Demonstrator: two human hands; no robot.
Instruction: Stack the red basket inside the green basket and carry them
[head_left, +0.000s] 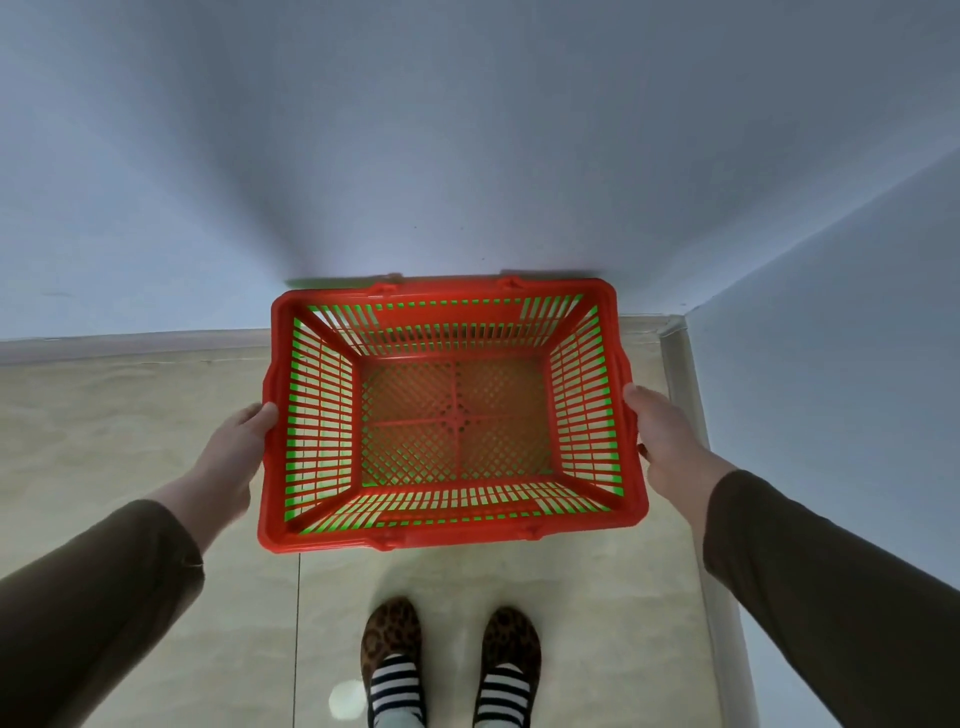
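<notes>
I see the red basket (452, 415) sitting inside the green basket (298, 358). My left hand (234, 447) and right hand (670, 436) grasp its two sides.

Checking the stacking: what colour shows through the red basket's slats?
Green, through the red basket's side slats; head view.

a bare indoor corner, most likely a room in a home. two plain pale blue-grey walls (467, 130) meet at the right, with a beige skirting strip (130, 345) along their foot and glossy beige floor tiles (130, 441) below. the person stands in leopard-print slippers (392, 631) and striped socks (395, 680), which suggests a domestic place.
</notes>
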